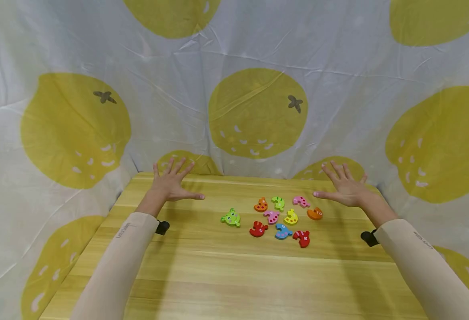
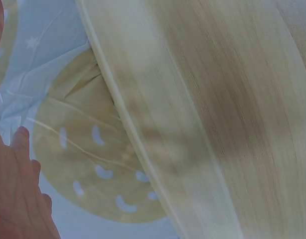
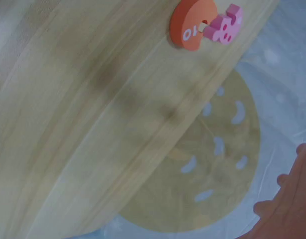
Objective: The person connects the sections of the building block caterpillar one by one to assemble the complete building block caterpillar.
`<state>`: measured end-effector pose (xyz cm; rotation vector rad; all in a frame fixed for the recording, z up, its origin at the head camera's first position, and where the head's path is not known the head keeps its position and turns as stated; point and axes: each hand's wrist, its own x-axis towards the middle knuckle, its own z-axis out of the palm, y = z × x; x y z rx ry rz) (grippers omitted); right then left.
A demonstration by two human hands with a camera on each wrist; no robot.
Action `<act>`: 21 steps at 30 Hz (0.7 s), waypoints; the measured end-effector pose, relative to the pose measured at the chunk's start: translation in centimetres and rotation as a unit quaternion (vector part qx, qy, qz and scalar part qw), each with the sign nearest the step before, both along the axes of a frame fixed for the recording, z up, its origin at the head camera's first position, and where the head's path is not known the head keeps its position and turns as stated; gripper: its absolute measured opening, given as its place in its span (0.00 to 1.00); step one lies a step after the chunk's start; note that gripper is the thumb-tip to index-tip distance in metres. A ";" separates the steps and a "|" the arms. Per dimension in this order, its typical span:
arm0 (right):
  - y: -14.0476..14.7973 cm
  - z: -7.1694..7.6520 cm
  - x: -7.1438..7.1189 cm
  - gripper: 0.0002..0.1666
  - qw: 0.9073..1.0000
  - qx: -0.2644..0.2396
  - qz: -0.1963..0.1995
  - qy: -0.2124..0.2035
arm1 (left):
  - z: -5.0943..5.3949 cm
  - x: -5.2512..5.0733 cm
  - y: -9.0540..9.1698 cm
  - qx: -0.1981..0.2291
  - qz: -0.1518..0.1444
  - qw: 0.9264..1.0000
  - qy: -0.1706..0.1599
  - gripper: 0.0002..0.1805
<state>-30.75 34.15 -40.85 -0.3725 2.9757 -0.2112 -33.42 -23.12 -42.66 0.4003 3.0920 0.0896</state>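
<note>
Both hands are held above the far part of the table with fingers spread, holding nothing. My left hand point(image 1: 171, 183) is left of the green face piece point(image 1: 231, 218). Nearest my right hand point(image 1: 345, 189) are the orange piece marked 10 point(image 1: 315, 214) and a pink dotted piece point(image 1: 301, 201). Between the hands lie several more coloured pieces, among them a blue one point(image 1: 283, 231), a yellow one point(image 1: 291, 217) and two red ones point(image 1: 258, 229). The right wrist view shows the orange piece point(image 3: 187, 27) beside the pink one point(image 3: 226, 27), with part of my right hand point(image 3: 287, 204) at the corner.
The wooden table point(image 1: 226, 280) ends at a pale cloth point(image 1: 170, 89) printed with yellow fruit, which hangs behind it and at both sides. A black object point(image 1: 162, 227) shows beside the left forearm, and another point(image 1: 369, 238) beside the right one.
</note>
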 end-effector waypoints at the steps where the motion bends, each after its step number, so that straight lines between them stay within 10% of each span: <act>1: 0.0 -0.1 0.0 0.64 1.000 -0.004 0.001 0.001 | 0.0 0.1 0.0 0.000 0.001 1.000 0.000 0.72; 21: -0.6 -0.3 1.6 0.60 0.999 -0.009 0.021 0.037 | -0.9 0.8 0.1 0.015 -0.022 1.000 0.014 0.70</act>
